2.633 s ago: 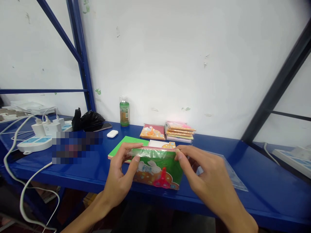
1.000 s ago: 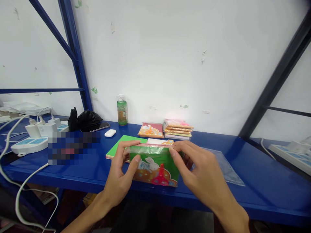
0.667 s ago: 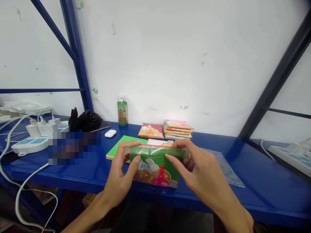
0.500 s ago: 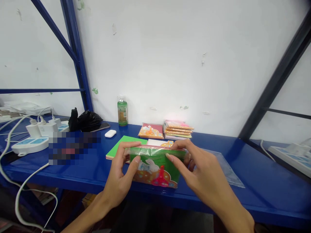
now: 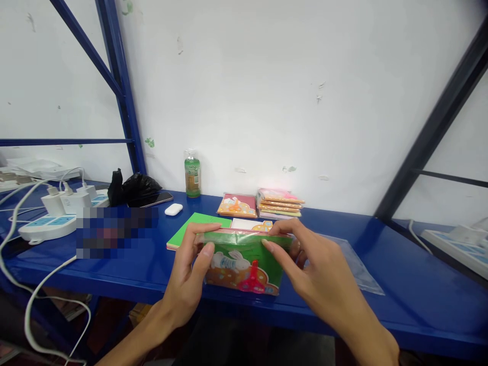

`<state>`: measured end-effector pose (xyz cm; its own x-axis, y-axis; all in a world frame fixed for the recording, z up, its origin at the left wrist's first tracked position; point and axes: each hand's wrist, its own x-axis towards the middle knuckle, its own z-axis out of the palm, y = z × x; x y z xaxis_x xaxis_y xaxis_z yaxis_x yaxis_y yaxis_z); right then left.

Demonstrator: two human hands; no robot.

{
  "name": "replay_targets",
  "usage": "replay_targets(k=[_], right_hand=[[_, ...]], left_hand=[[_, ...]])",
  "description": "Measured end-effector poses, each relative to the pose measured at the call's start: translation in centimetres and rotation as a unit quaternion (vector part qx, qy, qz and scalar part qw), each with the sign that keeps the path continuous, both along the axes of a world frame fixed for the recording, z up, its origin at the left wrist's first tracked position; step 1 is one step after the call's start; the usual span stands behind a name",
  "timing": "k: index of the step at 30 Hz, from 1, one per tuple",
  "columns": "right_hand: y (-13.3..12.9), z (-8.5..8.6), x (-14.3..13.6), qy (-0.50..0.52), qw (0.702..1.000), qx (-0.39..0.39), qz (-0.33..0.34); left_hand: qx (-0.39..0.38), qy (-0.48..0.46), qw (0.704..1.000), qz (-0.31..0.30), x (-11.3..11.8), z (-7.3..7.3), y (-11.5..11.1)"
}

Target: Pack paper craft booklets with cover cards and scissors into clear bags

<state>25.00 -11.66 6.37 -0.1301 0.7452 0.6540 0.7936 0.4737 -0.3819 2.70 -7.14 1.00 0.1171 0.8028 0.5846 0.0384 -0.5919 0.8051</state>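
Note:
Held upright at the table's front edge is a clear plastic packet [image 5: 238, 254] with green paper, a rabbit picture and a pink plastic piece [image 5: 253, 278] inside. My left hand [image 5: 190, 269] grips its upper left corner, thumb on the front face and fingers behind. At the upper right, my right hand [image 5: 312, 259] pinches the top edge between thumb and index finger; its other fingers are partly hidden. Just behind the packet lie a stack of green paper [image 5: 186, 229] and a white card with an orange print [image 5: 247, 224].
On the blue table [image 5: 419, 284], clear plastic bags [image 5: 354, 264] lie right of my hands. Farther back are a pile of packets [image 5: 280, 203], a red packet [image 5: 237, 204] and a bottle [image 5: 192, 175]. At left are an earphone case [image 5: 174, 209], a phone [image 5: 160, 199] and a power strip [image 5: 49, 227].
My left thumb has slid a little left and up along the packet's front, uncovering more of the rabbit picture. The right hand has barely moved.

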Motion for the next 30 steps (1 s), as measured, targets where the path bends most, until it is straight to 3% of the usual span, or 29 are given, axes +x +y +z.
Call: replay_targets(k=[5, 19, 24, 30], right_hand=[[0.2, -0.1, 0.0, 0.008, 1.000, -0.004, 0.000], [0.6, -0.2, -0.7, -0.003, 1.000, 0.009, -0.020], [0.6, -0.2, -0.7, -0.004, 1.000, 0.012, -0.022], [0.5, -0.2, -0.5, 0.022, 1.000, 0.006, -0.012]], left_hand=[[-0.005, 0.008, 0.999, 0.032, 0.2, 0.1, 0.0], [-0.028, -0.022, 0.999, -0.013, 0.6, -0.6, 0.1], [-0.076, -0.056, 0.995, -0.040, 0.4, 0.3, -0.3], [-0.054, -0.044, 0.997, 0.016, 0.1, 1.4, -0.8]])
